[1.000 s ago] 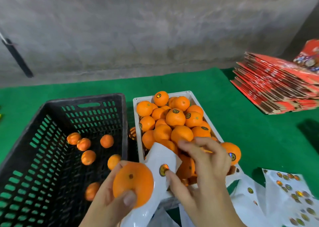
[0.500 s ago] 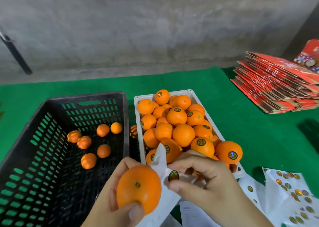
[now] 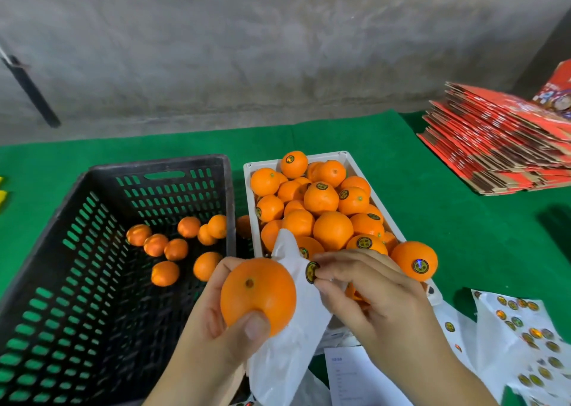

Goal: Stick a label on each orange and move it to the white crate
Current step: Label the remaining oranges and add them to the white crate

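Green table cover (image 3: pixel 432 208) spans scene. Black slotted crate (image 3: pixel 92 220) at left, several loose unlabelled oranges (image 3: pixel 176 249) on its floor. White crate (image 3: pixel 346 156) just right of it, heaped with labelled oranges (image 3: pixel 333 230). Stack of red flattened cartons (image 3: pixel 500 146) far right. Sticker sheets (image 3: pixel 522 344) near right. Left hand (image 3: pixel 216 331) grips orange (image 3: pixel 258 294), thumb curled over near side, white backing sheet (image 3: pixel 290 337) behind it. Right hand (image 3: pixel 370 294) pinches round label (image 3: pixel 311 272) at fingertips, just right of held orange.

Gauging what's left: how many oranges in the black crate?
8 oranges in the black crate: three in a left row, three by the right wall, two nearer; others may hide.
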The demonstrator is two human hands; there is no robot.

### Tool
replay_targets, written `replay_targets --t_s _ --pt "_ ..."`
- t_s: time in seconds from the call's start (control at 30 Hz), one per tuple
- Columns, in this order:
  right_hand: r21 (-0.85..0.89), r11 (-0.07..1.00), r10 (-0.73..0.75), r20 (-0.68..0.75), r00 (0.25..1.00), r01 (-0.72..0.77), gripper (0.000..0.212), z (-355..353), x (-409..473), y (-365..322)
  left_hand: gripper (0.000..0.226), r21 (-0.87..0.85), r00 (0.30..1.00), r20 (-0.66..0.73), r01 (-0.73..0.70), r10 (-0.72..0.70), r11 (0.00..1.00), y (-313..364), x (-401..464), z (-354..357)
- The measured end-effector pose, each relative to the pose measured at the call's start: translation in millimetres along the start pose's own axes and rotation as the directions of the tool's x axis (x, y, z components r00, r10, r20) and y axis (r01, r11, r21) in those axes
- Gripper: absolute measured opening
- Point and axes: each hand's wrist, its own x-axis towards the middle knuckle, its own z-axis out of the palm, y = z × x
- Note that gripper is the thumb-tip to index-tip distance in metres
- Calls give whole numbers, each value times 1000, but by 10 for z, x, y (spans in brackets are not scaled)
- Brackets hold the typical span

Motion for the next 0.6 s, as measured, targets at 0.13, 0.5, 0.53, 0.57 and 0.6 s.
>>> replay_targets --t_s 0.13,0.5,0.53,0.57,0.6 --pt "-9 1000 -10 16 1000 10 34 26 10 4 79 -31 999 38 -3 4 1000 55 23 20" --pt "335 930 217 -167 962 -151 7 -67 16 -186 55 114 999 -54 8 -2 993 -49 58 -72" --pt "466 858 290 -87 953 -218 12 -115 62 -246 61 140 999 -30 -7 11 990 -21 48 -84" --pt "542 793 314 28 949 -279 17 -154 103 -297 69 165 1000 5 -31 31 986 -37 34 -102" --pt "568 753 299 155 942 -332 18 -174 136 -332 73 166 999 25 -37 33 985 -33 26 -86"
